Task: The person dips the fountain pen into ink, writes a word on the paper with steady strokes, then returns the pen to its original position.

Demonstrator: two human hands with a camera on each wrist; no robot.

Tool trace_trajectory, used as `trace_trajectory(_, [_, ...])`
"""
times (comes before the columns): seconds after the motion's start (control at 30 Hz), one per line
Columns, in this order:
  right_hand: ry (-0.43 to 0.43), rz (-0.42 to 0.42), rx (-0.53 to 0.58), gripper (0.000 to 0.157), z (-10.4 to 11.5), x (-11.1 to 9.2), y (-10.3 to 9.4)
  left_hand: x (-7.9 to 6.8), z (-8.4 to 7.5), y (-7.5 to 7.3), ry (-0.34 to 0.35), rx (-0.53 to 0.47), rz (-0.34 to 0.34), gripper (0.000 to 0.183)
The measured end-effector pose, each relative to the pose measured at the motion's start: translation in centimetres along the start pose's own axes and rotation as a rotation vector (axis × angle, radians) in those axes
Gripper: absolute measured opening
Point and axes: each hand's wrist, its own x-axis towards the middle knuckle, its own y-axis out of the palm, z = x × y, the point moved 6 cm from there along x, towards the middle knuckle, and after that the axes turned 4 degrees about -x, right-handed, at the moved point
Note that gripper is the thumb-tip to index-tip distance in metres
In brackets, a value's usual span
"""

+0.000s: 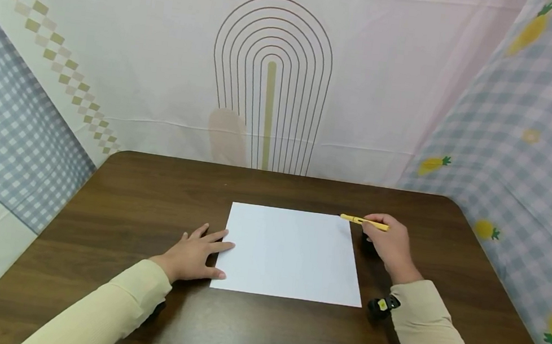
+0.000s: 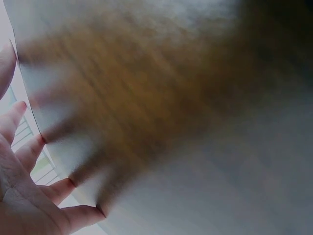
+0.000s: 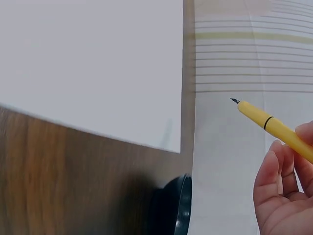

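A blank white sheet of paper (image 1: 292,253) lies on the dark wooden table. Along its left edge, my left hand (image 1: 195,255) rests with fingers spread and fingertips on the paper's margin. In the left wrist view the spread fingers (image 2: 56,191) reach the table surface. My right hand (image 1: 390,243) pinches a yellow fountain pen (image 3: 269,125) between thumb and fingers, over the sheet's upper right corner. The pen's dark nib (image 3: 235,101) is uncapped and points left, toward the paper.
Just below the right hand stands a black round-rimmed object (image 3: 171,208), partly hidden by the hand in the head view. Brown wood tabletop (image 1: 258,329) surrounds the sheet. Behind the table hangs a white cloth (image 1: 377,93) with arch lines; blue checked cloth (image 1: 535,184) hangs at right.
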Motion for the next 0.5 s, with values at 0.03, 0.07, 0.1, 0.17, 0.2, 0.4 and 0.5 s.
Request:
trace_trajectory(0.03, [-0.004, 0.003, 0.003, 0.029, 0.1, 0.0, 0.2, 0.0, 0.0, 0.0, 0.0, 0.001, 0.0, 0.068])
trace_trajectory(0.07, [-0.009, 0.007, 0.006, 0.029, 0.3, 0.1, 0.4, 0.0, 0.0, 0.0, -0.001, 0.002, 0.0, 0.068])
trace_trajectory(0.1, [-0.012, 0.011, 0.009, 0.029, 0.3, 0.1, 0.5, 0.1, 0.0, 0.0, -0.001, 0.004, 0.0, 0.069])
trace_trajectory(0.17, [-0.012, 0.018, 0.014, 0.028, 0.5, 0.2, 0.9, 0.1, 0.1, 0.1, -0.001, 0.008, 0.001, 0.069])
trace_trajectory(0.2, [-0.013, 0.022, 0.014, 0.028, 0.6, 0.2, 1.1, 0.2, 0.1, 0.1, -0.002, 0.009, 0.002, 0.069])
trace_trajectory(0.4, [0.007, 0.043, 0.017, 0.029, 1.1, 0.3, 2.1, 0.3, 0.2, 0.3, -0.002, 0.011, 0.0, 0.069])
trace_trajectory(0.5, [0.015, 0.048, 0.018, 0.03, 1.3, 0.4, 2.7, 0.3, 0.2, 0.3, -0.002, 0.011, -0.001, 0.069])
